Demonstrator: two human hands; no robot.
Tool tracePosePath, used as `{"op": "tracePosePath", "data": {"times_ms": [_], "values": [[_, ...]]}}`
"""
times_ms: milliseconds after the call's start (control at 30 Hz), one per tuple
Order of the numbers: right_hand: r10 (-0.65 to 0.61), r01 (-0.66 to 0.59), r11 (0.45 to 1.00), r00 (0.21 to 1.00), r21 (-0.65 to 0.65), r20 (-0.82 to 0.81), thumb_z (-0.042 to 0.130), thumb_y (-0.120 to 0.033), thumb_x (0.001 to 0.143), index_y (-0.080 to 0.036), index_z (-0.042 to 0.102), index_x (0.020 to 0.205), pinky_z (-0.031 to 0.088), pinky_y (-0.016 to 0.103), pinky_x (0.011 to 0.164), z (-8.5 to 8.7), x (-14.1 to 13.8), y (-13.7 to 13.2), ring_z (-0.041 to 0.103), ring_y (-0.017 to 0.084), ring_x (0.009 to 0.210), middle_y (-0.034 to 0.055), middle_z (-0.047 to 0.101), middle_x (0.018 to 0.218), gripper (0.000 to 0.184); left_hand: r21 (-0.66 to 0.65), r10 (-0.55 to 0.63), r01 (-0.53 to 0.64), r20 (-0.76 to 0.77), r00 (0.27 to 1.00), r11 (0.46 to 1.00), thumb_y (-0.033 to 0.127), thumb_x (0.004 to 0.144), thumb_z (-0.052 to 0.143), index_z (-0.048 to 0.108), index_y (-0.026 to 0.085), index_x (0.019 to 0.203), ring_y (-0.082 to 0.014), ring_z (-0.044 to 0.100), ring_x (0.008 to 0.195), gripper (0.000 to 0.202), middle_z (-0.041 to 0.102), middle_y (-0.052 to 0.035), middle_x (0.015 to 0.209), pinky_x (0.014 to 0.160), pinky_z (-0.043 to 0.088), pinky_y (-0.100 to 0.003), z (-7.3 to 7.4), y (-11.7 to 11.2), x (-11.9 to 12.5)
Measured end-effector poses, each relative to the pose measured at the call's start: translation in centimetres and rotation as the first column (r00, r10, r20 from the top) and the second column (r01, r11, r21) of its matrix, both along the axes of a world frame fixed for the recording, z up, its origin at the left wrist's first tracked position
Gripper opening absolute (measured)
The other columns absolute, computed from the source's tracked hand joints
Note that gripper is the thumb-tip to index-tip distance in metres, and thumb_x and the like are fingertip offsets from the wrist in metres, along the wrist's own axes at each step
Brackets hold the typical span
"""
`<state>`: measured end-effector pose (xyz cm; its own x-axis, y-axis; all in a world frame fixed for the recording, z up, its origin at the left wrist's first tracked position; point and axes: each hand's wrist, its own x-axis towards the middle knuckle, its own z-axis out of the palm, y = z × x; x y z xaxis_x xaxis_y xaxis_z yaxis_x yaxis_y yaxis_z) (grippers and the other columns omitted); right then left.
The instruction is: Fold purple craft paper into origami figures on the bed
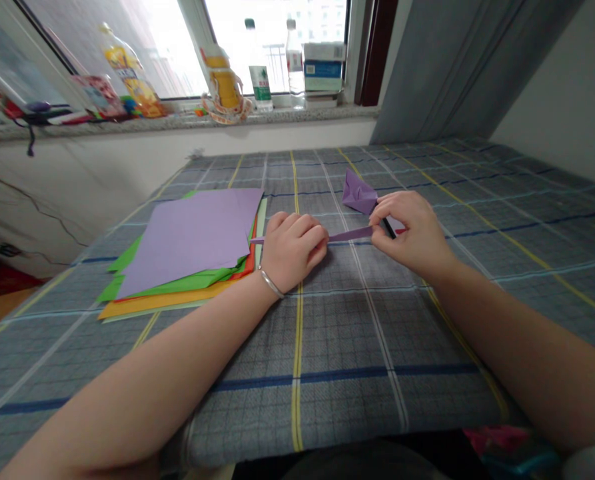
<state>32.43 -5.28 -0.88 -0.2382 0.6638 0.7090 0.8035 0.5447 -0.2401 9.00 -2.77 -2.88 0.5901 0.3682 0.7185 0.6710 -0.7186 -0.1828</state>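
A narrow purple paper strip (pixel 350 235) lies across the cloth between my hands. My left hand (pixel 296 248), a silver bangle at its wrist, rests over the strip with fingers curled together and pressing down; the strip's thin end shows past it on the left. At the strip's right end, my right hand (pixel 411 230) pinches it between thumb and fingertips. A folded purple paper piece (pixel 358 193) stands just beyond my right hand. Partly hidden behind those fingers is a thin black object (pixel 389 228) with something pink and red beside it; its kind is unclear.
A stack of coloured paper, purple sheet (pixel 192 233) on top, lies left of my left hand. The table wears a grey checked cloth (pixel 347 333). Along the windowsill stand an orange drink bottle (pixel 130 70), a yellow flask (pixel 223 80), two clear bottles and stacked boxes (pixel 323 70).
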Motion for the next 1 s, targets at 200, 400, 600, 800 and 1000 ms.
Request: {"op": "tracePosePath", "data": {"times_ms": [200,400,600,800,1000], "values": [[0.012,-0.012,1.0,1.0,0.005,-0.001,0.058,-0.019,0.07,-0.026,0.059,0.073,0.043,0.044,0.091,0.0,0.2,0.0,0.061,0.027,0.101,0.004,0.068,0.091,0.007,-0.016,0.007,-0.007,-0.004,1.0,1.0,0.026,0.092,0.049,0.059,0.022,0.083,-0.0182,0.055,0.08,0.014,0.066,-0.0018,0.088,0.078,0.034,-0.037,0.0,0.0,-0.1],[0.053,-0.055,0.998,0.996,0.017,0.077,0.058,-0.019,0.07,-0.025,0.059,0.076,0.043,0.043,0.09,0.2,0.2,-0.1,0.061,0.027,0.1,0.0035,0.068,0.091,0.008,0.041,-0.019,0.019,-0.012,1.0,0.999,0.025,0.092,0.05,0.059,0.021,0.084,-0.0172,0.055,0.079,0.013,0.067,-0.001,0.088,0.077,0.034,-0.036,-0.2,0.3,-0.2],[0.081,-0.105,0.992,0.953,0.067,0.293,0.056,-0.024,0.083,-0.022,0.062,0.078,0.044,0.036,0.08,0.2,-1.7,-1.2,0.061,0.022,0.091,0.0023,0.069,0.085,0.008,0.121,-0.083,0.089,-0.049,0.995,0.989,0.026,0.094,0.052,0.06,0.023,0.092,-0.0157,0.055,0.08,0.009,0.068,0.0011,0.089,0.075,0.033,-0.035,-0.1,-0.2,0.2],[0.046,-0.075,0.994,0.951,0.083,0.307,0.057,-0.023,0.084,-0.021,0.062,0.078,0.044,0.032,0.073,-0.5,-2.9,-1.8,0.06,0.02,0.083,0.0018,0.068,0.081,0.008,0.129,-0.095,0.105,-0.08,0.992,0.986,0.027,0.094,0.051,0.06,0.023,0.091,-0.0158,0.055,0.079,0.01,0.068,0.002,0.087,0.076,0.034,-0.036,0.0,-0.7,0.6],[0.074,-0.108,0.989,0.953,0.1,0.295,0.055,-0.018,0.081,-0.022,0.061,0.076,0.044,0.032,0.073,-0.7,-2.3,-1.1,0.059,0.02,0.082,0.0013,0.067,0.079,0.009,0.124,-0.067,0.077,-0.085,0.994,0.989,0.025,0.094,0.05,0.059,0.022,0.086,-0.0165,0.054,0.079,0.012,0.067,0.0009,0.086,0.077,0.034,-0.037,-0.1,-0.3,0.3]]}}
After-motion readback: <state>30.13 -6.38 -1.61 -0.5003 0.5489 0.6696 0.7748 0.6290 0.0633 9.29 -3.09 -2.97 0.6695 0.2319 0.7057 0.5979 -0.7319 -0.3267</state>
